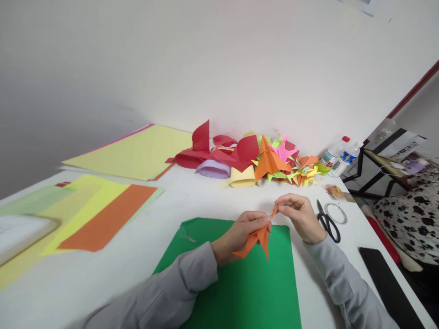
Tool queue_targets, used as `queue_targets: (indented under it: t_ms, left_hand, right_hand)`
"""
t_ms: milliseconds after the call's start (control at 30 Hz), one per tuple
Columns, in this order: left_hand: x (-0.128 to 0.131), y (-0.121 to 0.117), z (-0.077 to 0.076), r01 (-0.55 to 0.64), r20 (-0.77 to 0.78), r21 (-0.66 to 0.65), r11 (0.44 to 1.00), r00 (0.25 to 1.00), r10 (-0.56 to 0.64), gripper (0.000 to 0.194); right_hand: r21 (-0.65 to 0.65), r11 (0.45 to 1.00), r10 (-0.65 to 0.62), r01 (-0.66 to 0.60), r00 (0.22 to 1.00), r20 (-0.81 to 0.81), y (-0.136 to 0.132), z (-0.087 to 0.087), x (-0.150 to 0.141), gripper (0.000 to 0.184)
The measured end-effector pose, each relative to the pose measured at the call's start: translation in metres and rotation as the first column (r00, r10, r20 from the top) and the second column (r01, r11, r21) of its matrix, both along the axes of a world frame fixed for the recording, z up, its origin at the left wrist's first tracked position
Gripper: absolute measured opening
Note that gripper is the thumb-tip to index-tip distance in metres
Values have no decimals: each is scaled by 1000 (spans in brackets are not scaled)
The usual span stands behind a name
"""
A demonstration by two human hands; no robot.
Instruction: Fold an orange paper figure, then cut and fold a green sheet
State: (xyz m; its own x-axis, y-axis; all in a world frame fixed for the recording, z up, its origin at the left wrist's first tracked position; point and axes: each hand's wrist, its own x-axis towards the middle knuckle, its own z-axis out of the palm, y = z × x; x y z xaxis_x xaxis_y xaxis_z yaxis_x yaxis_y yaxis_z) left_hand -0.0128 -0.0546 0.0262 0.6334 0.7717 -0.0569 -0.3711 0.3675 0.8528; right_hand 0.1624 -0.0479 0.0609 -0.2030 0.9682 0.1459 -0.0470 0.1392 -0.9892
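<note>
An orange folded paper figure is held in the air above a green sheet on the white table. My left hand is closed round its middle, with pointed flaps hanging below the fingers. The thumb and forefinger of my right hand pinch the narrow upper tip of the same figure. Part of the folded paper is hidden behind my left fingers.
Black scissors and a tape roll lie to the right, near a black flat object. Folded paper pieces and plastic bottles stand along the wall. Coloured sheets lie left. Someone in floral clothing is at right.
</note>
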Motion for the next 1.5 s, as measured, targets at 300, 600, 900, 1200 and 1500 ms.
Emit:
queue_targets:
  t_ms: [300,600,900,1200,1500]
  left_hand:
    - [1,1,-1,-45,7,33,998,999,45,40]
    - [4,2,-3,-117,-127,126,985,983,133,50]
    - [5,0,-2,-201,-204,260,945,945,257,46]
    - [6,-2,-1,-209,-206,249,946,943,263,45]
    - [7,-2,-3,-230,-228,280,932,927,297,44]
  right_hand:
    - [-39,998,-46,44,997,-53,-2,-1,-7,14]
    - [-87,989,-126,121,991,-52,-5,5,-14,22]
    - [-36,984,-177,176,984,-24,-8,7,-17,21]
    - [72,972,-225,222,973,51,-9,5,-17,16]
    - [67,974,-221,218,974,48,-9,5,-17,13]
